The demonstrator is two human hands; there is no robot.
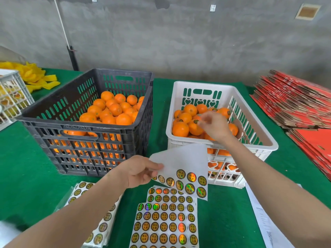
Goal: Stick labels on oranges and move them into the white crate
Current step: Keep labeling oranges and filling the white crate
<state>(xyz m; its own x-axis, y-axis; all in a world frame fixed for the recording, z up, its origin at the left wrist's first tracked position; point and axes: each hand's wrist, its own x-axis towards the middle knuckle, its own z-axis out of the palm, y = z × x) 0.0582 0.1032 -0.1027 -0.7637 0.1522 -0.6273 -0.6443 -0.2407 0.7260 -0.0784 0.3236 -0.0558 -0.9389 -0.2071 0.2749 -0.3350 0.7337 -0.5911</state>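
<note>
Full sheets of round holographic labels [164,222] lie at bottom centre on the green cloth-covered counter [26,167], within easy reach. Left of centre, the slotted black plastic crate [80,125] holds oranges apparently awaiting labels [116,109]. To its right, the white plastic crate [202,84] holds labelled oranges [180,129]. The left hand [139,171] pinches a partly peeled white label sheet [180,169] near that crate, probably to shorten each reach. The right hand [215,127] hovers over the labelled oranges, its fingers bunched but blurred, so I cannot tell whether they pinch a label.
</note>
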